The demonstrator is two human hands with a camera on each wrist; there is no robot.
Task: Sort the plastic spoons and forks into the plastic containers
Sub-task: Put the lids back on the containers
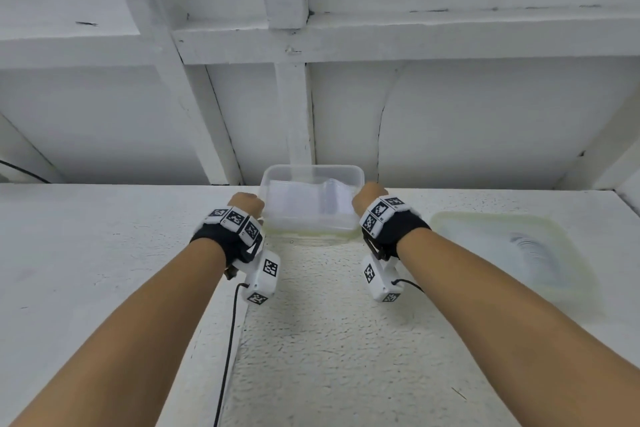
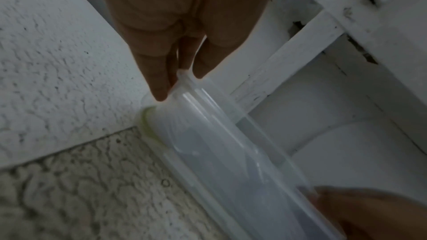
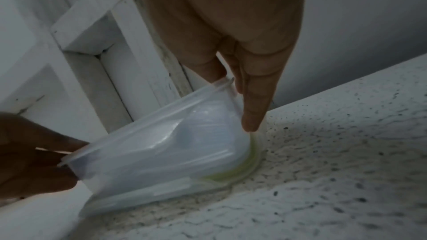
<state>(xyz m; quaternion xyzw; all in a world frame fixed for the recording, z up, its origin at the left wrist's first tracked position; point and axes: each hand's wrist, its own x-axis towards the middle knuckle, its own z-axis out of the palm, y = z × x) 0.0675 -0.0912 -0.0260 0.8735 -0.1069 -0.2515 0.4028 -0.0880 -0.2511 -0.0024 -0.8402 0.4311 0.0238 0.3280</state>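
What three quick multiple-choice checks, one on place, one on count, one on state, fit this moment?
1. Where does the lid lie?
A. right of the container
B. left of it
C. on top of it

2. How many hands hold the container?
A. none
B. one
C. two

3. How does the container sit?
A. flat
B. tilted
C. upside down

Key: 1 A, head view shows the lid on the counter to the right. 2 C, left hand and right hand each pinch a rim end. 3 B, right wrist view shows one end raised.
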